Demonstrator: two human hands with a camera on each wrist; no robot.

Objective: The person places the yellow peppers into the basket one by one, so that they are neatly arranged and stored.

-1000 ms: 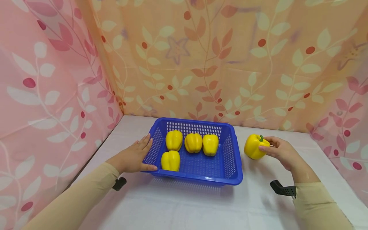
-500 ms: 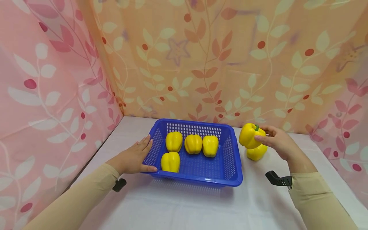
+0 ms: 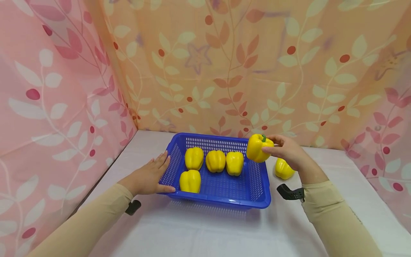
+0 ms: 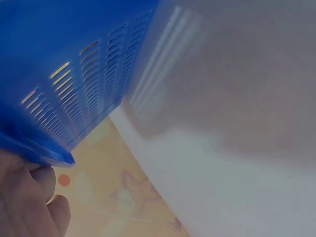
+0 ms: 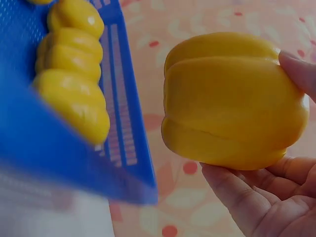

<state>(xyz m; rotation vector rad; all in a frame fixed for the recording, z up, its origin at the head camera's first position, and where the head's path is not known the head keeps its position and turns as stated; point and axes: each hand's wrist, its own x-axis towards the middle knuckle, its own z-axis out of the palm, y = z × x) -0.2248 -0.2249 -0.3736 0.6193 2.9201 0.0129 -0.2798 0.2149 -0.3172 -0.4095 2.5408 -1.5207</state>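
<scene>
My right hand grips a yellow bell pepper with a green stem, held in the air over the right rim of the blue plastic basket. In the right wrist view the held bell pepper sits between thumb and fingers, to one side of the basket wall. My left hand rests on the basket's left rim, fingers spread and thumb along the front corner. Several yellow bell peppers lie inside the basket, including one near the front left and one at the right.
Another yellow bell pepper lies on the white tabletop to the right of the basket, partly hidden by my right hand. A floral curtain hangs behind the table, with pink floral cloth along the left.
My right hand has lifted the bell pepper and carried it left to the basket's right rim, revealing another pepper on the table. My left hand and the basket stay put.
</scene>
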